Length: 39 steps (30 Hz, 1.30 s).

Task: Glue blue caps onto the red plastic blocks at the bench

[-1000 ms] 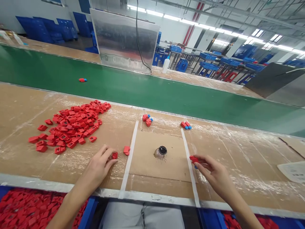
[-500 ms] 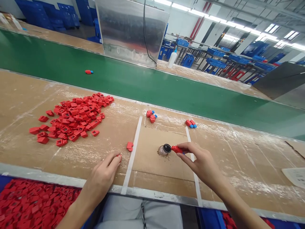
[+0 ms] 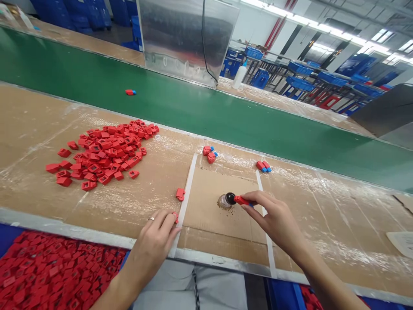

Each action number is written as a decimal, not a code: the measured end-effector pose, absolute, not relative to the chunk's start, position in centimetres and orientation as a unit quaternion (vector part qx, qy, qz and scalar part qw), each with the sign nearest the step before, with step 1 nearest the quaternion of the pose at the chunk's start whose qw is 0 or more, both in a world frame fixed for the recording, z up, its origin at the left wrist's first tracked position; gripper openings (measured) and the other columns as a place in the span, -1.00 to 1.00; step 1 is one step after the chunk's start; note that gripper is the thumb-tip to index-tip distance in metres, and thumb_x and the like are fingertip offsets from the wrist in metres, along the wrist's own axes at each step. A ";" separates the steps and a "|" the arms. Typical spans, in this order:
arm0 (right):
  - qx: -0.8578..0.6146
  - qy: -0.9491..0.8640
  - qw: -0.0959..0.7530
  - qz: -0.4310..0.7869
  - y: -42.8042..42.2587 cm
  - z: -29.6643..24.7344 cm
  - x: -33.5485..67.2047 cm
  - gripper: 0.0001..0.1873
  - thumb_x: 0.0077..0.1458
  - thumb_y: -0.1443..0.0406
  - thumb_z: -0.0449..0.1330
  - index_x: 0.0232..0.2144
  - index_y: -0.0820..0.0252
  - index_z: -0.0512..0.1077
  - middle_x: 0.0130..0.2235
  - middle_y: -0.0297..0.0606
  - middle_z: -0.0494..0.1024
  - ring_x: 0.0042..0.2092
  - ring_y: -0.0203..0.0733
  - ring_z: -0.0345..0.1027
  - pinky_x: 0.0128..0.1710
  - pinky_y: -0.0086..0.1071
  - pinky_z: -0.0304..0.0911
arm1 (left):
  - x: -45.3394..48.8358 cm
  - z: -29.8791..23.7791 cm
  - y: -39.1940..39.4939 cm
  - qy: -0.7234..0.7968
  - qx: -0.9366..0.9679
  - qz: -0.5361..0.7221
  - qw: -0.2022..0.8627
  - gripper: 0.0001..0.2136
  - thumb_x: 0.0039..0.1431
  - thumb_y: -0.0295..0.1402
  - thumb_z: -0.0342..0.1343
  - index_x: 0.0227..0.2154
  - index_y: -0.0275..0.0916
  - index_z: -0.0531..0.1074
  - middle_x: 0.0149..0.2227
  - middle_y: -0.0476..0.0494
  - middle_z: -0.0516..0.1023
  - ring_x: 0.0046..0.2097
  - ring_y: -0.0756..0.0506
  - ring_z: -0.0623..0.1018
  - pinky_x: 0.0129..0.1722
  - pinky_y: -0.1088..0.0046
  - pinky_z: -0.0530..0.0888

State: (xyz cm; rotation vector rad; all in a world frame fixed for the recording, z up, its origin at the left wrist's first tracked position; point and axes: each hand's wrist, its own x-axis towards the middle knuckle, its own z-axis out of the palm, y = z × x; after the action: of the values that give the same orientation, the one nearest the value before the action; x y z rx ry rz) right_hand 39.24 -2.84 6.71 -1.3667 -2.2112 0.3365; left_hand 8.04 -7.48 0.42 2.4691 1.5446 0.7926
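Observation:
My right hand pinches a small red plastic piece with a bit of blue at its rear end. The piece's tip is at the black round rim of a small, tilted clear jar; I cannot tell if they touch. Brown specks lie around the jar on a cardboard sheet. By the left tape strip, my left hand has its fingertips closed on another red plastic piece, mostly hidden. Just beyond it lies a loose red piece.
A heap of red pieces covers the left of the table. Red-and-blue pieces lie in pairs at the back and back right. One more is on the green belt. A bin of red pieces stands below the front edge.
My left hand has slid right along the table with its red piece, up to the tape strip. My right hand keeps its piece by the jar's rim. The view has shifted slightly.

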 end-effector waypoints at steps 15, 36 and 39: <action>-0.492 -0.826 0.250 0.113 -2.9 6.5 38.9 -0.84 0.33 0.24 0.09 -0.16 0.11 0.45 -0.22 -0.22 0.56 -0.21 -0.14 0.48 -0.25 -0.30 0.37 | 7.9 0.7 -8.1 0.535 0.750 0.351 0.165 -0.88 0.30 -0.43 0.03 -0.12 -0.20 0.33 -0.19 -0.14 0.51 -0.17 -0.12 0.54 -0.18 0.34 0.51; -0.480 -0.838 0.249 0.065 -3.2 6.4 38.8 -0.83 0.34 0.26 0.06 -0.14 0.10 0.45 -0.19 -0.20 0.56 -0.18 -0.12 0.49 -0.22 -0.28 0.39 | 14.0 1.9 -7.1 0.456 0.365 0.454 0.673 -0.70 0.04 -0.33 0.33 -0.14 -0.22 0.52 -0.29 -0.10 0.61 -0.25 -0.05 0.56 -0.18 0.45 0.50; -0.481 -0.838 0.249 0.070 -3.2 6.3 38.8 -0.83 0.34 0.26 0.07 -0.14 0.10 0.46 -0.19 -0.20 0.57 -0.17 -0.11 0.49 -0.22 -0.27 0.39 | 14.6 1.8 -6.9 0.438 0.363 0.447 0.691 -0.71 0.04 -0.33 0.33 -0.14 -0.22 0.53 -0.28 -0.11 0.62 -0.23 -0.05 0.56 -0.16 0.44 0.49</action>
State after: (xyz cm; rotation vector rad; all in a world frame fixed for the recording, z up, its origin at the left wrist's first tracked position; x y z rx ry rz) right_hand 38.82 -3.17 6.32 -1.3086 -2.2818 0.1915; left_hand 14.61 -6.89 1.82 0.8111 0.9786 0.9989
